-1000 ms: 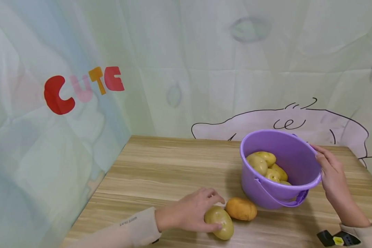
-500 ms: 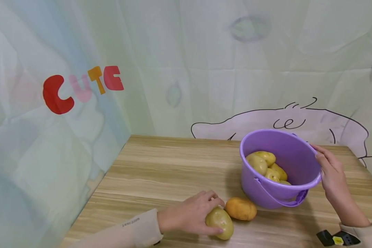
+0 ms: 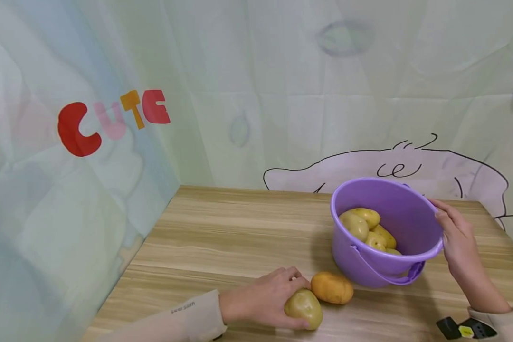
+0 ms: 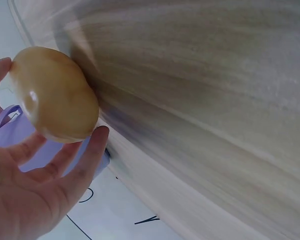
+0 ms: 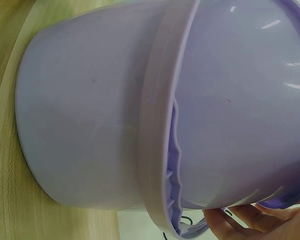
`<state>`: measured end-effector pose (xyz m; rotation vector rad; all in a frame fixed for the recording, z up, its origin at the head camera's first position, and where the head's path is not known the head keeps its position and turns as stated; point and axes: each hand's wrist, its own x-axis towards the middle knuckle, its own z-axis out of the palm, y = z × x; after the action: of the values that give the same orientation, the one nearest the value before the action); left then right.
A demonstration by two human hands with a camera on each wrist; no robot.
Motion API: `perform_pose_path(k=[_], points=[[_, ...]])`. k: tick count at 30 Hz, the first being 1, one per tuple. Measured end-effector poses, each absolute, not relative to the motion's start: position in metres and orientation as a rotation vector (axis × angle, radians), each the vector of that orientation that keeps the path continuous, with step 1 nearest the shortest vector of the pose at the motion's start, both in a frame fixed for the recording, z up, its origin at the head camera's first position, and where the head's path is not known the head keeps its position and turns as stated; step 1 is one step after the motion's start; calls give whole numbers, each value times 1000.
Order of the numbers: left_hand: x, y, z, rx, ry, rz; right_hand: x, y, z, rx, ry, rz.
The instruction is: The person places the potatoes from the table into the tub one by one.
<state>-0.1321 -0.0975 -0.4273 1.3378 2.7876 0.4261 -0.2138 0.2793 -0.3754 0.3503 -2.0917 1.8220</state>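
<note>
My left hand (image 3: pixel 271 299) grips a yellow-green potato (image 3: pixel 304 308) on the table, thumb on its near side and fingers over its far side. The left wrist view shows this potato (image 4: pixel 57 95) between thumb and fingertips, close to the wood. Just beyond it lies an orange-brown potato (image 3: pixel 332 288), by the foot of a purple bucket (image 3: pixel 363 268). Several yellow potatoes (image 3: pixel 355 226) are inside the bucket. With its fingers at the rim, my right hand (image 3: pixel 459 242) holds the bucket's right side; in the right wrist view these fingers (image 5: pixel 225 227) show low at the bucket's edge.
The bucket's handle (image 3: pixel 378 273) hangs down at its front. Wood-grain table (image 3: pixel 222 223) stretches to the left and back, up to a printed cloth backdrop (image 3: pixel 248 95). A black strap (image 3: pixel 466 330) is at the right wrist.
My left hand has shifted slightly right and towards me, its fingers settling closer round the potato, which has turned a little. The right hand and the bucket have stayed put.
</note>
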Motion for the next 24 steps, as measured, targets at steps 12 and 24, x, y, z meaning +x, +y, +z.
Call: perform_pose_path(k=[12, 24], points=[[-129, -97, -427, 1321, 2770, 411, -214, 279, -376, 356, -2092, 1809], [-128, -97, -428, 1339, 2783, 400, -213, 278, -375, 362, -2095, 1791]])
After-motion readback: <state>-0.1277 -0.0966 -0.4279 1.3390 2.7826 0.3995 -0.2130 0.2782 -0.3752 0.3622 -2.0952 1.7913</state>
